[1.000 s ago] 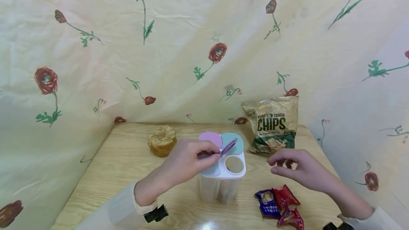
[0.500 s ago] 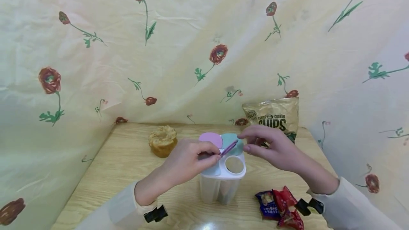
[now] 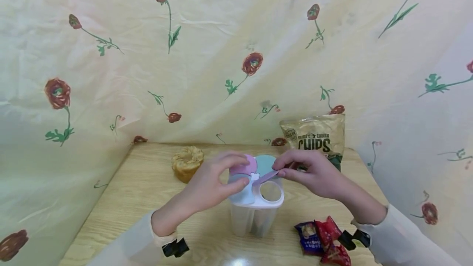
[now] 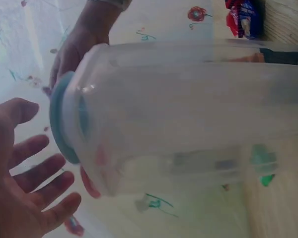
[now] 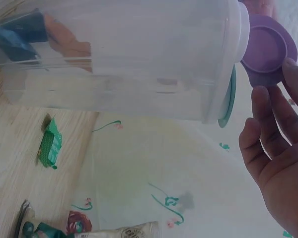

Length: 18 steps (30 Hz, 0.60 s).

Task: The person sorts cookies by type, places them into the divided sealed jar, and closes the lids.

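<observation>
A clear plastic storage container (image 3: pixel 242 218) with a white top stands upright on the table. Lilac (image 3: pixel 248 166), teal (image 3: pixel 267 163) and light blue lids (image 3: pixel 244 190) cover parts of that top. A fourth, purple lid (image 3: pixel 267 177) is tilted up beside a round opening (image 3: pixel 271 191). My right hand (image 3: pixel 314 171) pinches this purple lid between thumb and fingers at its raised edge. The left hand (image 3: pixel 212 182) is spread over the lilac and light blue lids; the left wrist view shows its fingers apart with nothing between them. Blue and orange-brown contents (image 5: pixel 67 42) show inside the container.
A ring-shaped bread (image 3: pixel 187 163) sits at the back left. Against the curtain at the back right leans a chips bag (image 3: pixel 314 134). Red (image 3: pixel 329 231) and blue snack packets (image 3: pixel 310 237) lie at front right. The right wrist view shows a green packet (image 5: pixel 50 144) behind the container.
My right hand has moved left to the container and taken hold of the purple lid. My left hand has let go of that lid and spread its fingers.
</observation>
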Each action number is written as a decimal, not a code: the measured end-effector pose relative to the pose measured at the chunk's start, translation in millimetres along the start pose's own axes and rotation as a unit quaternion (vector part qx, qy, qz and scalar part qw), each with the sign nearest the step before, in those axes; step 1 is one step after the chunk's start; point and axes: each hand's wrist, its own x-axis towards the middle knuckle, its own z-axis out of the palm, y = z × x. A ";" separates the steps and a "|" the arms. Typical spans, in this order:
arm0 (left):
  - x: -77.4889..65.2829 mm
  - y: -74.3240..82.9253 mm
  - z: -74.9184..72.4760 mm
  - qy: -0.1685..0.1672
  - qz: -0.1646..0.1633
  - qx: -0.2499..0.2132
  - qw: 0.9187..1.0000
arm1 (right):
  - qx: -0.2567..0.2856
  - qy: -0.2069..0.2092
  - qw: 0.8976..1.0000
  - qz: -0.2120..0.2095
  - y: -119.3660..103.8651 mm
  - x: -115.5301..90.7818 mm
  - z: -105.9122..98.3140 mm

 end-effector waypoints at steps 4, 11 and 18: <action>-7.1 -13.0 -3.0 -0.004 -0.071 -0.018 0.997 | 0.003 -0.020 1.000 0.002 -1.7 -8.5 -1.6; -21.4 -33.6 -4.5 -0.044 -0.112 -0.142 0.983 | -0.022 -0.036 0.999 -0.014 -0.7 -22.1 -3.2; -31.4 -49.0 7.5 -0.072 -0.096 -0.214 0.969 | -0.019 -0.038 0.999 -0.010 -0.7 -32.5 1.3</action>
